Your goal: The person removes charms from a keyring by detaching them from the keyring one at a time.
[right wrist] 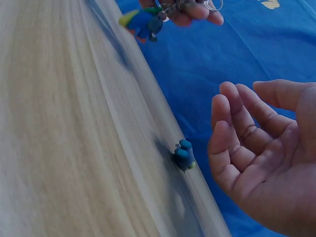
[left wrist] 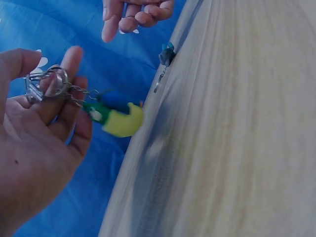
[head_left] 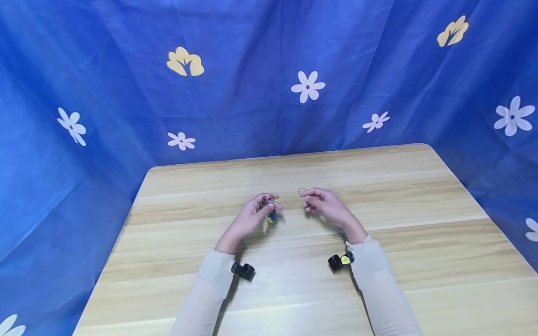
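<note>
My left hand (head_left: 255,213) hovers over the middle of the wooden table (head_left: 399,261). Its thumb and fingers pinch a metal key ring (left wrist: 53,81), from which a short chain and a green and yellow charm (left wrist: 117,120) hang down. My right hand (head_left: 324,202) is a little to the right, fingers curled, and pinches a small metal ring (head_left: 301,191) at its fingertips. In the right wrist view the right hand (right wrist: 261,163) shows only a cupped palm; the ring is out of sight there. A small blue charm (right wrist: 184,155) with a short chain lies on the table between the hands.
Blue cloth with white and yellow flowers (head_left: 308,86) hangs behind and on both sides of the table. A black wrist camera (head_left: 244,270) sits on the left forearm and another wrist camera (head_left: 339,261) on the right.
</note>
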### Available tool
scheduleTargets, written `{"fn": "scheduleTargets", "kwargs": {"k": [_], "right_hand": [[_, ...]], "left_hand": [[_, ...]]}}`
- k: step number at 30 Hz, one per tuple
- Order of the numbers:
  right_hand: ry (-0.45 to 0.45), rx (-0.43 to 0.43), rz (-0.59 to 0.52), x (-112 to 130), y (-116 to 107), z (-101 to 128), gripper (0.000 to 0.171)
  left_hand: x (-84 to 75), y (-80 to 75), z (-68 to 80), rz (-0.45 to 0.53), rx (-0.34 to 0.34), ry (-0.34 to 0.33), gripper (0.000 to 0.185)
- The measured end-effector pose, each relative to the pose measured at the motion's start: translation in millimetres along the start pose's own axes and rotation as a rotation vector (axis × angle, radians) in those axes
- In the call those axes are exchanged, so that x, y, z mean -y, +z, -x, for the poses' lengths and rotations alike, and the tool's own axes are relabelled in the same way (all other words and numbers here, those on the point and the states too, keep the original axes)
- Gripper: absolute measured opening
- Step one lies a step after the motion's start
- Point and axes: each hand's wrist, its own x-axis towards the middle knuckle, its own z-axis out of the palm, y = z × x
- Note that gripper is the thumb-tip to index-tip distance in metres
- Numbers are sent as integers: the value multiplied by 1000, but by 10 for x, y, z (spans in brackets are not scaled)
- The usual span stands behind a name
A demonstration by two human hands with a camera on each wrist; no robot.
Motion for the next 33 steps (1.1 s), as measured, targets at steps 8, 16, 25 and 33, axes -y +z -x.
{"fn": "scheduleTargets", "kwargs": {"k": [8,16,25,33], "right_hand": [[39,1,5,-11,36,19,34],[53,3,10,-48,50,22,33],[79,7,17,-55,47,32,33],[45,52,83,-17,55,62,33]], "left_hand": [[-6,32,44,-147,-41,32,31],[-5,44,59,-214,-103,50,27],[22,39,45,-137,-58,2,30],[-19,44,79,-58,-12,15,31]]}}
